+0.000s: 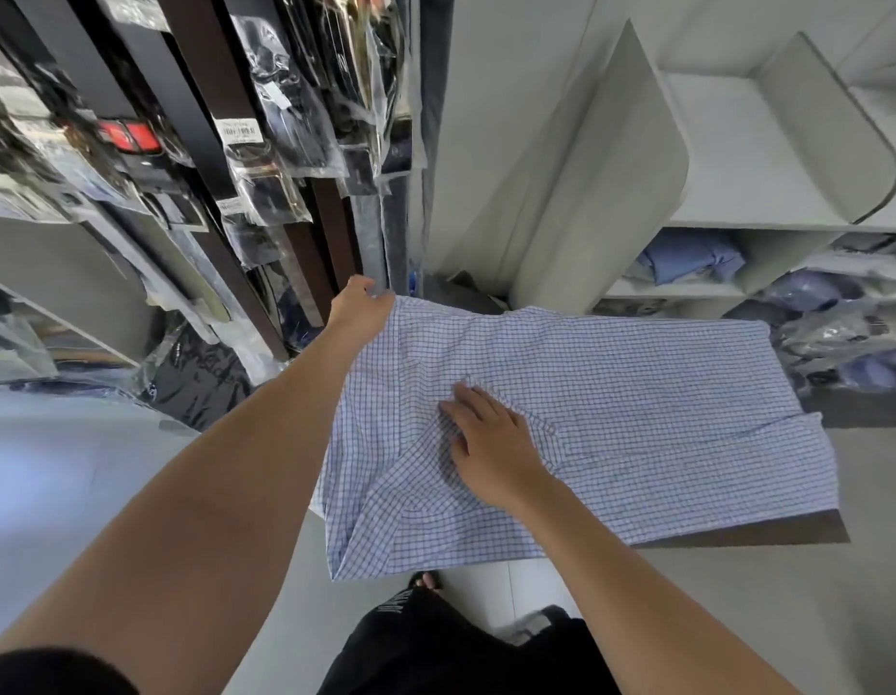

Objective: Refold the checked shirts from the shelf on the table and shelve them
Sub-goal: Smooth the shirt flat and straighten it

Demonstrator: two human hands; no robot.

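Pinching checked shirt (pixel 636 393) corner, left hand (pixel 360 307); right hand (pixel 491 438) pressing middle.

The blue-and-white checked shirt (pixel 611 393) covers nearly all of the dark brown worktop (pixel 786 531), leaving a bare strip along the near right edge. Plastic-bagged dark garments (pixel 265 158) crowd the far left corner, just beside the left hand (pixel 360 308). To the right, tall white shelf dividers (pixel 611 168) stand with open bays between them. The lower bays are packed with bagged blue shirts (pixel 691 253).
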